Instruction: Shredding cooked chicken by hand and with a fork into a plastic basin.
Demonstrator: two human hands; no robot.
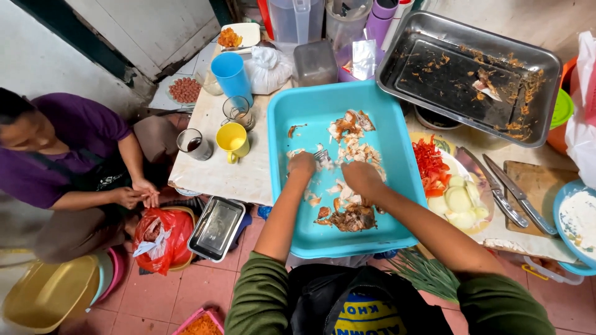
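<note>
Below, left hand (302, 164) pinching shredded meat (347, 146), right hand (362, 178) closed on another piece, turquoise tray (282, 111).

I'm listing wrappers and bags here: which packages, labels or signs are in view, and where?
Red plastic bag: on the floor, left, crumpled, in a basket.
White knotted bag: on the table beside the blue cup.
White bag: at the right edge.
Yellow print: on the wearer's dark apron.

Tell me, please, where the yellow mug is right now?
In the head view, the yellow mug stands on the table left of the blue tray, beside two glass cups and below the blue cup.
</note>
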